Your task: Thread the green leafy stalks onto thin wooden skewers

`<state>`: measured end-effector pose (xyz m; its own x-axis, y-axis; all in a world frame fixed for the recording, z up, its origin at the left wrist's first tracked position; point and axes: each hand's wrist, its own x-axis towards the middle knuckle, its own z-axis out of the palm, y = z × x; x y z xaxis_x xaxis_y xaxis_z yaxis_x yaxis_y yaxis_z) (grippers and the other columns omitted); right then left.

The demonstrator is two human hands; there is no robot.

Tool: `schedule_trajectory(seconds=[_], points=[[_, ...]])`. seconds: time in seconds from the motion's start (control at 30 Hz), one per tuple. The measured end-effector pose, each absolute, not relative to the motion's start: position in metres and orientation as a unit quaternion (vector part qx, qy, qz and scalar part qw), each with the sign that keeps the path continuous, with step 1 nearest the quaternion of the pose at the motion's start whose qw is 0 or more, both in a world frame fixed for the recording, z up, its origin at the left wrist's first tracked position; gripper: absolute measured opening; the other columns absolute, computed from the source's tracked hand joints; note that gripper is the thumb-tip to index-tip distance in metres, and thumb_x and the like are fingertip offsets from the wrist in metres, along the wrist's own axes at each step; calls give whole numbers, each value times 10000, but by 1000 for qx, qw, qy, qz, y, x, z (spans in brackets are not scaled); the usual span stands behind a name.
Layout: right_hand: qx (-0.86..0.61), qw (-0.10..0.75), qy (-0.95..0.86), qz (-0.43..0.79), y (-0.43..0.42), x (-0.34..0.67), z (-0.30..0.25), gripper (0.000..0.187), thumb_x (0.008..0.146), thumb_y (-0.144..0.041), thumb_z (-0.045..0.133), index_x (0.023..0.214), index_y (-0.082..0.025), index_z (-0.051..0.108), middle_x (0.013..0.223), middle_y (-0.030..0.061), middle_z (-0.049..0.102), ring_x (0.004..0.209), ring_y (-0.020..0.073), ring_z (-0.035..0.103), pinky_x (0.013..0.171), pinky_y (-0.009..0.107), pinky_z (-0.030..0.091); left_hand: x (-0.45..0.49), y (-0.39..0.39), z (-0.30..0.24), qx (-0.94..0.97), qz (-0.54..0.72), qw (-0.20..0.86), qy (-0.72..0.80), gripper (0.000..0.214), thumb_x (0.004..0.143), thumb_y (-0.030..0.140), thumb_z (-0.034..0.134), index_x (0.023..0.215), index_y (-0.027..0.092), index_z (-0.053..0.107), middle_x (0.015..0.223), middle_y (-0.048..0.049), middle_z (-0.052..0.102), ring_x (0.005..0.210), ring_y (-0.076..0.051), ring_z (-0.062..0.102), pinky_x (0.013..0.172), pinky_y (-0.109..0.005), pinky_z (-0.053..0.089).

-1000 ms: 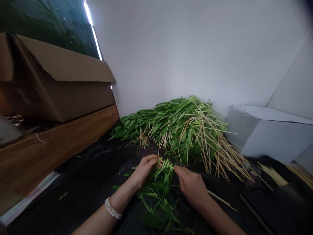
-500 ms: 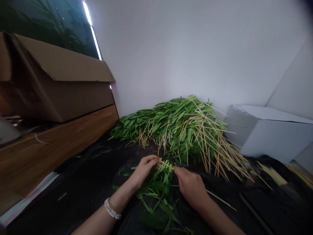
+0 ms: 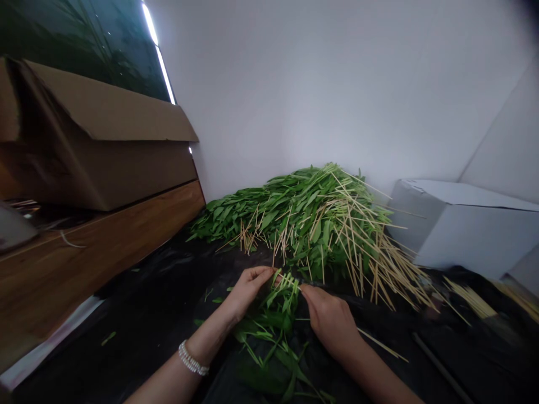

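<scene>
My left hand (image 3: 251,287), with a beaded bracelet (image 3: 192,359) on its wrist, pinches the left end of a row of leafy green stems (image 3: 287,282). Thumb and fingers of my right hand (image 3: 329,314) are closed on a thin wooden skewer (image 3: 381,343) at the row's right side. The stems sit side by side across the skewer, and their leaves (image 3: 278,325) hang down toward me. Beyond my right hand the skewer sticks out to the lower right. My fingers hide its tip and part of its length.
Against the wall lies a large heap of leafy greens (image 3: 286,196) with many skewers (image 3: 379,264) poking out. A white box (image 3: 475,230) stands at right, near loose skewers (image 3: 471,297). A cardboard box (image 3: 126,168) rests on a wooden surface (image 3: 138,235) at left. Black sheeting (image 3: 168,314) lies underneath.
Both hands keep their grip in nearly the same place. My right hand and the stems have shifted very slightly to the right.
</scene>
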<state>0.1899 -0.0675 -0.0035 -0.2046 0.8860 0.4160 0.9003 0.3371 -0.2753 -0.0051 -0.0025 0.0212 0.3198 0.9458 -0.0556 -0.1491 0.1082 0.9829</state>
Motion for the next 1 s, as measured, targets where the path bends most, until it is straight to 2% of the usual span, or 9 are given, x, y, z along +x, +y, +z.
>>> schedule_trajectory(seconds=[0.1, 0.3, 0.67, 1.0], points=[[-575, 264, -774, -15, -67, 190, -4, 301, 958, -156, 366, 1082, -207, 636, 872, 48, 725, 852, 197, 700, 698, 252, 467, -6, -1, 18, 466, 440, 665, 382, 398, 668, 410, 806, 945, 139, 717, 822, -62, 750, 733, -160, 669, 727, -255, 492], [-569, 266, -778, -24, -69, 189, -4, 296, 960, -162, 362, 1067, -204, 636, 840, 43, 716, 781, 192, 700, 645, 249, 445, -8, 3, 10, 456, 454, 660, 387, 330, 608, 332, 863, 825, 127, 722, 779, -60, 750, 692, -121, 658, 721, -224, 484], [-575, 244, -781, -6, -71, 185, -3, 316, 934, -117, 377, 1088, -201, 639, 876, 49, 721, 829, 190, 697, 674, 244, 452, -8, 4, 9, 495, 450, 614, 418, 322, 587, 357, 862, 790, 135, 747, 734, -40, 742, 669, -124, 635, 693, -225, 472], [-577, 245, -779, 7, -72, 183, -4, 330, 936, -117, 361, 1080, -201, 645, 893, 57, 728, 861, 180, 691, 726, 229, 455, -5, 0, 9, 485, 439, 625, 426, 351, 557, 363, 873, 790, 136, 744, 716, -24, 729, 630, -116, 614, 661, -224, 466]])
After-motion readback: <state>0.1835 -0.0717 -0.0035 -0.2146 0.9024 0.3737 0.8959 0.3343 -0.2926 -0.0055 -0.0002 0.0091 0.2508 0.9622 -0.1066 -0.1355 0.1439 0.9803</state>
